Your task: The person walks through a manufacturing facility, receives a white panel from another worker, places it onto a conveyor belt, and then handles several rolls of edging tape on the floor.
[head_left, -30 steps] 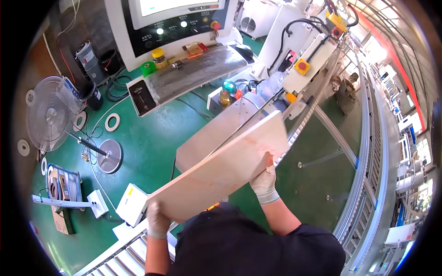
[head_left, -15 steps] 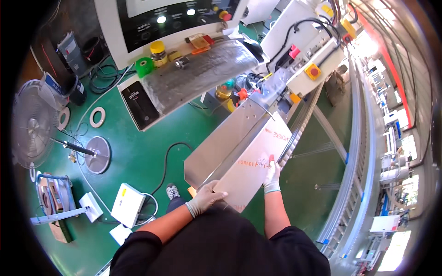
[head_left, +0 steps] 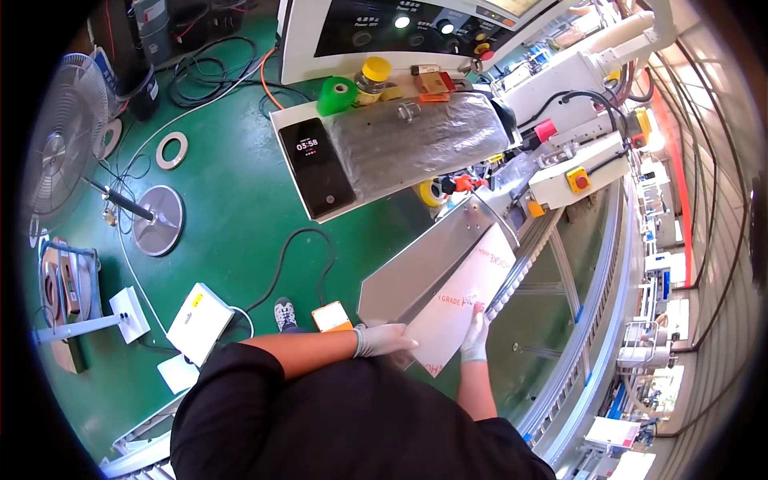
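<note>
White-faced panel (head_left: 454, 314) with red print slants away from me, directly beside the metal plate (head_left: 412, 270) at its 10 o'clock. My right hand (head_left: 475, 336), at 5 o'clock, is clamped on the panel's edge. My left hand (head_left: 388, 340), at 8 o'clock, is at the near corner; grip: cannot tell. Progress, judged: panel brought alongside the plate; final seating unconfirmed, release not yet done. Farther out: red button (head_left: 578, 180), 1 o'clock; phone (head_left: 316, 168) on grey-topped tray (head_left: 432, 152), 11 o'clock.
</note>
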### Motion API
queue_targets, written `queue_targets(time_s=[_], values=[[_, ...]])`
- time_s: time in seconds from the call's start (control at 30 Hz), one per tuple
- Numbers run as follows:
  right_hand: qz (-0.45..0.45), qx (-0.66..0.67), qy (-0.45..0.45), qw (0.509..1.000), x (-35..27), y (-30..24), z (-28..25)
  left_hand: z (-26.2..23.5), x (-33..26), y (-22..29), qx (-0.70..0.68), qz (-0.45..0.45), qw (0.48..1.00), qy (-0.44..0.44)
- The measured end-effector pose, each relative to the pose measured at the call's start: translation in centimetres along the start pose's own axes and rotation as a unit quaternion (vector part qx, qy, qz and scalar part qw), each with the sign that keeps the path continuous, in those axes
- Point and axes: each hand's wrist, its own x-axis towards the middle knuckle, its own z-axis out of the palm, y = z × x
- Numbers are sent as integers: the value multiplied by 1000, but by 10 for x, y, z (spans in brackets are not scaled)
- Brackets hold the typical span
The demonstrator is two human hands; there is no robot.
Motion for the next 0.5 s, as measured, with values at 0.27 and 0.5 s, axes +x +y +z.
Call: queue_targets(time_s=[0.27,0.5], values=[[58,79,-58,993,-61,-5,31,-18,0,-4,-173,-21,985,-7],[-3,-42,-33,999,-48,-13,30,-40,-75,79,371,138,913,98]])
